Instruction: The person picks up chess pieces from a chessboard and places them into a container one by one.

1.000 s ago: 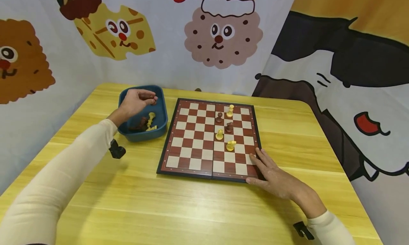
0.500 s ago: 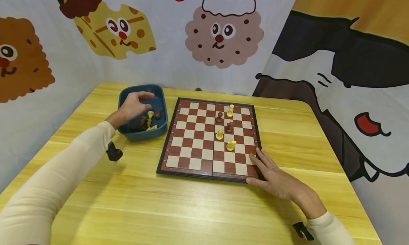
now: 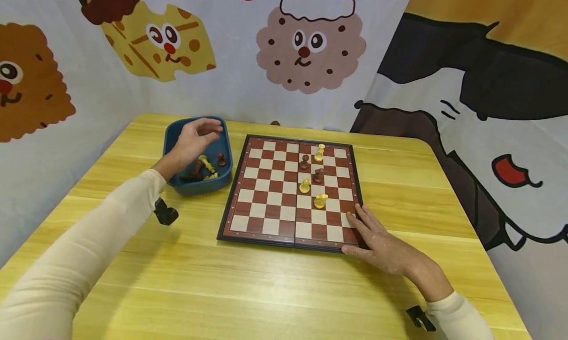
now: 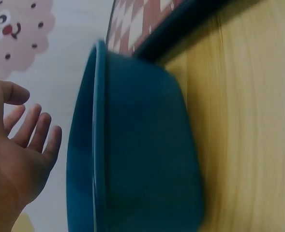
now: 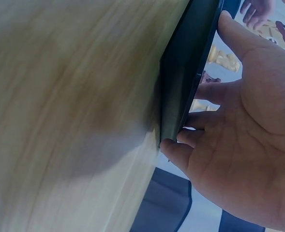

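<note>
My left hand (image 3: 193,142) hovers over the blue plastic bin (image 3: 208,186), fingers loosely bent and nothing between them. In the left wrist view that hand (image 4: 21,159) is beside the bin's rim, palm bare. Inside the bin, a dark chess piece (image 3: 221,159) stands near the right wall, and a pale yellow one (image 3: 206,163) leans among darker pieces, partly covered by the hand. My right hand (image 3: 386,251) rests on the near right corner of the chessboard (image 3: 268,213); the right wrist view shows its thumb and fingers touching the board's edge.
Several chess pieces stand on the board's right half, among them a yellow knight (image 3: 320,201), a dark knight (image 3: 318,176) and a tall yellow piece (image 3: 320,153) at the back. A cartoon-printed curtain (image 3: 235,98) hangs behind the wooden table (image 3: 266,290).
My left hand has let go of a dark chess piece, which now stands in the bin, and has then lifted slightly. My right hand has stayed on the board's corner.
</note>
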The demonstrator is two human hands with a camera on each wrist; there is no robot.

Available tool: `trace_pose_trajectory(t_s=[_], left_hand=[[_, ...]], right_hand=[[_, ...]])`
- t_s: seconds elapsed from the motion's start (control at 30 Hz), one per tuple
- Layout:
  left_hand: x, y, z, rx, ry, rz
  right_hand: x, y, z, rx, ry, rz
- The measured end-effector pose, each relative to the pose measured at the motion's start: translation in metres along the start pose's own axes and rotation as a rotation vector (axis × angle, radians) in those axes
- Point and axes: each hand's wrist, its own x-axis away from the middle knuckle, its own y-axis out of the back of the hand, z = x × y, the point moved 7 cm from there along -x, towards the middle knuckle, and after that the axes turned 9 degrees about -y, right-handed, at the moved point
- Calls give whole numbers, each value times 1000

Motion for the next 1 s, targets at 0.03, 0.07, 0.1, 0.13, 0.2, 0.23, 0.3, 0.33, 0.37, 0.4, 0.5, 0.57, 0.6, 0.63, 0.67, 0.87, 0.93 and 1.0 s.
trace_pose_trajectory(t_s=[0.03,0.07,0.1,0.13,0.2,0.23,0.3,0.33,0.37,0.4,0.5,0.57,0.6,0.63,0.67,0.87,0.93,1.0], left_hand=[[-1,-4,-2,15,-7,4],[-1,-8,-4,19,-16,11],[-1,-12,-6,23,-26,20],[-1,-16,-8,25,-37,29],[0,-24,-12,21,-57,43],[0,-27,-14,20,-66,48],[1,-32,-17,21,-75,49],[1,-35,-19,25,-73,49],[2,-37,-20,28,-68,52],[2,-39,-21,36,-63,56],[6,-47,-24,51,-53,82],[8,-53,-27,69,-59,104],[8,-56,-28,82,-70,113],[9,-59,-30,101,-80,122],[9,-62,-31,120,-92,132],[10,-85,-44,202,-122,183],[10,-96,-49,224,-119,212],[11,-109,-55,270,-115,246]], right_hand=[[0,0,0,-2,-1,1],[0,-1,-1,-4,-1,2],[0,-1,-1,-6,-2,3],[0,-2,-1,-7,-2,4],[0,-1,-2,-7,-3,3],[0,-1,-2,-10,-3,2],[0,0,-2,-10,-3,-2],[1,1,-2,-9,-1,-5],[1,1,-2,-10,0,-7],[0,1,-2,-11,3,-9],[-1,-1,-2,-15,9,-13],[-2,-3,-2,-21,9,-6],[-3,-5,-2,-24,9,0],[-3,-6,-1,-25,8,3],[-4,-7,-1,-25,7,5],[-4,-5,-2,-1,-4,-2],[-3,-3,-3,4,-10,-1],[-1,-1,-5,4,-15,-2]])
